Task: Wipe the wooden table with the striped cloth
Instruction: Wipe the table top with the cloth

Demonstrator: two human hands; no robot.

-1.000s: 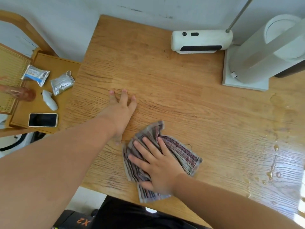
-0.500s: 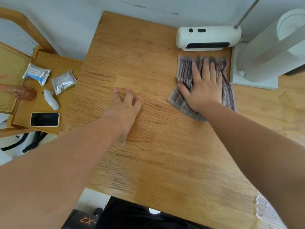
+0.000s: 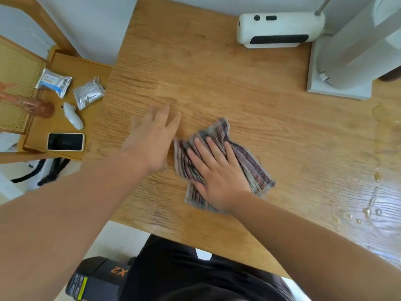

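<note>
The striped cloth (image 3: pixel 249 161) lies crumpled on the wooden table (image 3: pixel 217 83), near its front middle. My right hand (image 3: pixel 217 172) presses flat on the cloth with fingers spread, covering its centre. My left hand (image 3: pixel 152 140) rests flat on the bare wood just left of the cloth, fingers apart, holding nothing. Spilled liquid (image 3: pixel 368 205) beads and streaks the table at the right.
A white device (image 3: pixel 280 29) and a white appliance on a square base (image 3: pixel 347 61) stand along the table's back right. A lower side shelf (image 3: pixel 82 68) at left holds a phone (image 3: pixel 65 141), two foil packets (image 3: pixel 89 93) and a small white object (image 3: pixel 73 115).
My right hand has dragged the cloth from the back of the table, beside the white device, down to the front middle next to my left hand. The left hand stayed put.
</note>
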